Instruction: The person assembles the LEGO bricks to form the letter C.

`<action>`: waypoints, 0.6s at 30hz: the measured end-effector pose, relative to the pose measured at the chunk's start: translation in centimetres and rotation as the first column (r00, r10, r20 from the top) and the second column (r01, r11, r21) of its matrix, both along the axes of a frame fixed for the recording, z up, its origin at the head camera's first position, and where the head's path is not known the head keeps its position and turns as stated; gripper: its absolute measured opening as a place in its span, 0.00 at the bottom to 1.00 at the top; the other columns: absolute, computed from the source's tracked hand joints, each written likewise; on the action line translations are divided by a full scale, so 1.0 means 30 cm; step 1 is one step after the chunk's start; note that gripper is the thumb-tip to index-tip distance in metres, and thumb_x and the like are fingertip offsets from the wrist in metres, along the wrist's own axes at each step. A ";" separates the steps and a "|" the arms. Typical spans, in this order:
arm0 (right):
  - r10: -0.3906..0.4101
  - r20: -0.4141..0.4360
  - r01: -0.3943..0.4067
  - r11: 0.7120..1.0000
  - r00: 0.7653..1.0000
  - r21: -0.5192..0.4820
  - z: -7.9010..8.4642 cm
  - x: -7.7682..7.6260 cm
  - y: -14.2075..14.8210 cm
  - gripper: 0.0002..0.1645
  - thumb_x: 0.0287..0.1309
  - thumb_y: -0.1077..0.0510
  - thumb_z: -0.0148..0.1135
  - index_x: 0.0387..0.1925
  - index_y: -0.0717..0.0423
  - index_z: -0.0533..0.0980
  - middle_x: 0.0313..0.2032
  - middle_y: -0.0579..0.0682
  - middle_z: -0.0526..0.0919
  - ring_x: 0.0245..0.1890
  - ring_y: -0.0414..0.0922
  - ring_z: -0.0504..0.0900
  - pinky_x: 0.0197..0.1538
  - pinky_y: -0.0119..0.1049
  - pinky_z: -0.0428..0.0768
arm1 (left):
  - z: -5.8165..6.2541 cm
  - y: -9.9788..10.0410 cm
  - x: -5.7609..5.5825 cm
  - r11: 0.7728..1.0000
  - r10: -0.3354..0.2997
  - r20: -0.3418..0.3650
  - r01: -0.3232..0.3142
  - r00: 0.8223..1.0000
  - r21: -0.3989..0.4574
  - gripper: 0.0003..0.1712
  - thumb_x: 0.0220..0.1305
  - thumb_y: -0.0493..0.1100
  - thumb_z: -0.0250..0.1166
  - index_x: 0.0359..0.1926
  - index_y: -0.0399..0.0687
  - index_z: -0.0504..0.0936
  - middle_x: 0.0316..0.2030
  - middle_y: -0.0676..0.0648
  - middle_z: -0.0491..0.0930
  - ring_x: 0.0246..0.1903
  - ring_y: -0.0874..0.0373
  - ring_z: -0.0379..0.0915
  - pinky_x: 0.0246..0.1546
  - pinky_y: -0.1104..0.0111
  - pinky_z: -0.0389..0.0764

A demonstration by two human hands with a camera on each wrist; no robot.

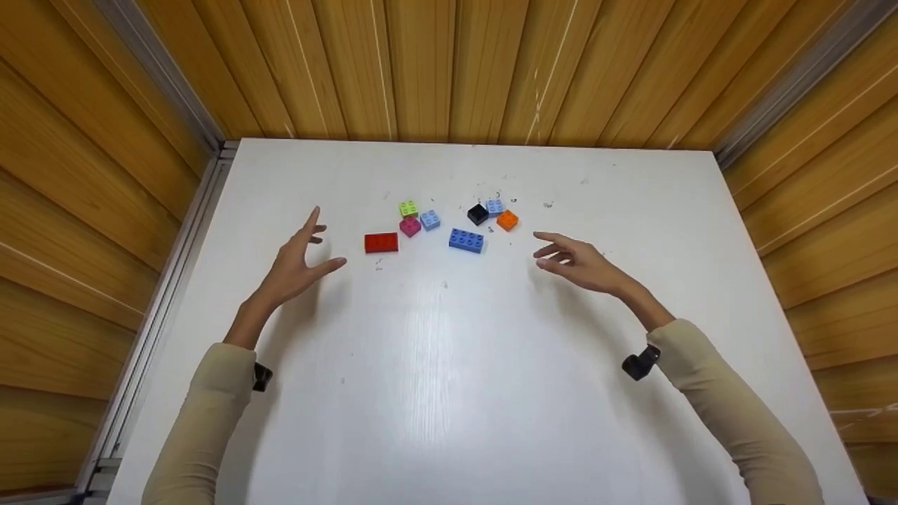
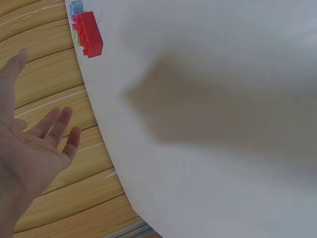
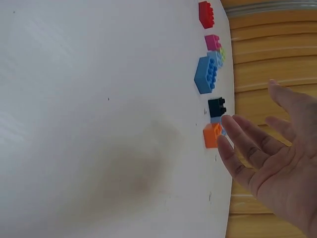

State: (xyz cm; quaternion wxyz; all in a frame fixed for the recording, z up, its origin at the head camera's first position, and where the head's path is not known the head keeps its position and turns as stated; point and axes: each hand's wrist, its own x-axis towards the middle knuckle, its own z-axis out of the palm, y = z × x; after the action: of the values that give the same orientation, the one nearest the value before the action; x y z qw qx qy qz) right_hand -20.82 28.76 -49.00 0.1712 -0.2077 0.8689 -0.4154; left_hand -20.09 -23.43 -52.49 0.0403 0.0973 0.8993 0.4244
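Observation:
My left hand (image 1: pixel 291 266) hovers over the table to the left of the red brick (image 1: pixel 381 243), thumb spread from the fingers and nothing held. On the other side my right hand (image 1: pixel 581 264) hangs above the table, fingers loosely bent, right of the orange brick (image 1: pixel 507 220). Between the hands lies a long blue brick (image 1: pixel 466 240), studs up. Behind the red brick, a lime brick (image 1: pixel 407 208), a magenta brick (image 1: pixel 410 226) and a light blue brick (image 1: pixel 430 219) form a cluster. A black brick (image 1: pixel 478 214) and another light blue brick (image 1: pixel 494 206) sit by the orange one.
The white table (image 1: pixel 435 393) carries small dark marks around the bricks. Yellow wood-patterned panels (image 1: pixel 449 70) rise behind it and at both sides. A metal rail (image 1: pixel 161 301) runs along the left edge. Dark wrist devices show at the left cuff (image 1: pixel 262 376) and right cuff (image 1: pixel 641 362).

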 end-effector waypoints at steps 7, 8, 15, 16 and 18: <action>0.059 0.018 -0.057 0.996 0.998 -0.064 -0.045 -0.025 -0.119 0.32 0.73 0.60 0.59 0.74 0.60 0.65 0.58 0.69 0.81 0.57 0.60 0.84 0.61 0.50 0.81 | -0.039 0.024 0.006 0.999 -0.023 -0.009 0.024 1.000 0.039 0.53 0.67 0.50 0.70 0.82 0.47 0.49 0.69 0.33 0.70 0.65 0.38 0.69 0.63 0.42 0.72; 0.065 0.020 -0.063 0.995 0.998 -0.079 -0.057 -0.031 -0.138 0.32 0.73 0.60 0.59 0.74 0.61 0.65 0.58 0.69 0.81 0.56 0.61 0.84 0.60 0.45 0.82 | -0.045 0.028 0.007 0.999 -0.022 -0.011 0.023 1.000 0.048 0.51 0.67 0.50 0.70 0.81 0.45 0.51 0.68 0.32 0.70 0.65 0.38 0.69 0.62 0.42 0.72; 0.154 0.038 -0.147 0.977 0.987 -0.152 -0.131 -0.056 -0.279 0.30 0.73 0.62 0.58 0.71 0.69 0.65 0.58 0.71 0.81 0.55 0.63 0.84 0.49 0.23 0.79 | -0.088 0.072 0.010 0.994 -0.021 0.022 0.019 1.000 0.109 0.46 0.68 0.48 0.69 0.79 0.41 0.57 0.67 0.32 0.72 0.64 0.37 0.72 0.61 0.43 0.76; 0.159 0.042 -0.151 0.977 0.986 -0.152 -0.137 -0.059 -0.295 0.30 0.73 0.62 0.58 0.71 0.69 0.65 0.58 0.71 0.81 0.54 0.63 0.84 0.48 0.23 0.79 | -0.094 0.080 0.010 0.993 -0.025 0.028 0.021 0.999 0.117 0.46 0.68 0.47 0.69 0.78 0.40 0.57 0.66 0.32 0.72 0.63 0.37 0.73 0.61 0.43 0.76; 0.160 0.043 -0.152 0.978 0.986 -0.146 -0.145 -0.065 -0.325 0.30 0.73 0.62 0.58 0.71 0.68 0.65 0.58 0.70 0.81 0.53 0.63 0.85 0.46 0.23 0.80 | -0.104 0.095 0.008 0.991 -0.036 0.034 0.031 0.999 0.133 0.45 0.68 0.47 0.69 0.78 0.39 0.57 0.66 0.32 0.73 0.62 0.36 0.74 0.60 0.43 0.77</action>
State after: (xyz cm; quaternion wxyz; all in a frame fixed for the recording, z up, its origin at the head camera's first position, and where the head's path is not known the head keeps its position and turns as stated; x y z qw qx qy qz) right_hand -22.76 19.02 -53.36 0.2117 -0.2756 0.8132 -0.4668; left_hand -19.85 -20.58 -55.59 0.0571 0.1073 0.8667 0.4839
